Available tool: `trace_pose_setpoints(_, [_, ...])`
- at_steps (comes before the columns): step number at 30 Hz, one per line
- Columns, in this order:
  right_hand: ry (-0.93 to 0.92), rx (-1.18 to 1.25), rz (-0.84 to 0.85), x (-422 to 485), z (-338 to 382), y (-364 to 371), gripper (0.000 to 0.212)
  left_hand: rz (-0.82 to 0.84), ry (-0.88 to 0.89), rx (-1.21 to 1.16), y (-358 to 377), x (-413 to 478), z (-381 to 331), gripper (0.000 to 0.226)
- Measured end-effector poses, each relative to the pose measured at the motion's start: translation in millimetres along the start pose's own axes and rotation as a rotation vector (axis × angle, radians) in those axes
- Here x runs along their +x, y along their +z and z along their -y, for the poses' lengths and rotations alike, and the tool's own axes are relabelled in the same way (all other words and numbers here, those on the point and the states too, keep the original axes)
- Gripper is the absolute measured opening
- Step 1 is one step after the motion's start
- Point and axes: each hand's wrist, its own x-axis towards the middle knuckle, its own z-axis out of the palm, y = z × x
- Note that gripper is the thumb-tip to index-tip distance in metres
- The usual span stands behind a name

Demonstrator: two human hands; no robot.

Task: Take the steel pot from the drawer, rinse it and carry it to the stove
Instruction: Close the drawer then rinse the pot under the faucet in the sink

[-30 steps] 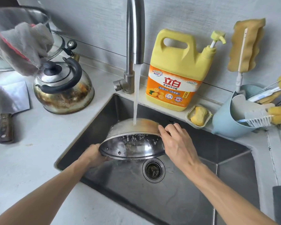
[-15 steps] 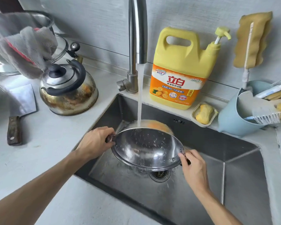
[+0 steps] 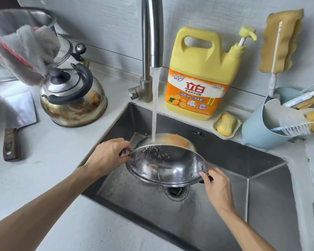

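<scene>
Gripping the steel pot (image 3: pixel 168 165) by its two side handles, both hands hold it over the stainless sink (image 3: pixel 225 205), above the drain (image 3: pixel 177 192). The left hand (image 3: pixel 106 157) is curled closed around the handle on the pot's left side, and the right hand (image 3: pixel 218 187) pinches the dark handle at the lower right rim with its fingertips. The pot is tipped so that its open mouth faces the camera and its shiny inside shows.

A stream of water (image 3: pixel 155 105) falls from the tall steel faucet (image 3: pixel 150 42) onto the pot's upper outer wall near the rim, and droplets spray across the inside. Wet streaks lie on the sink floor under the pot.

On the ledge behind the sink stands a large yellow dish-soap jug (image 3: pixel 201 73) with an orange label and a pump, and just beside it to the right a small dish holds a yellow soap bar (image 3: pixel 227 124). Further right, a light blue caddy (image 3: pixel 256 131) holds brushes, and a yellow sponge on a stick (image 3: pixel 281 40) rises from it against the wall.

On the counter (image 3: pixel 49 178) to the left sit a stained steel kettle (image 3: pixel 73 98) with a black handle and a cleaver (image 3: pixel 16 120) with a wooden handle. A grey cloth (image 3: pixel 24 49) hangs over the rim of a metal vessel behind the kettle.
</scene>
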Motion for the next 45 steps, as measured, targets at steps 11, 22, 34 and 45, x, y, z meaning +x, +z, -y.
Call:
trace_pose_setpoints(11, [-0.404,-0.21,-0.078,38.4,50.3,-31.7,0.024,0.166,-0.277,-0.053,33.3,-32.8,23.5,0.033])
trace_pose_setpoints(22, [-0.586,-0.287,-0.121,47.1,69.6,-46.0,0.02,0.301,-0.403,-0.116,41.2,-35.4,25.0,0.031])
trace_pose_setpoints(34, [-0.118,-0.226,0.344,48.3,33.0,-13.2,0.035,0.372,-0.473,-0.264,52.5,-5.4,34.9,0.025])
trace_pose_setpoints(45, [0.147,-0.19,0.444,24.8,4.1,46.3,0.046,0.453,-0.467,-0.129,95.2,18.5,45.8,0.032])
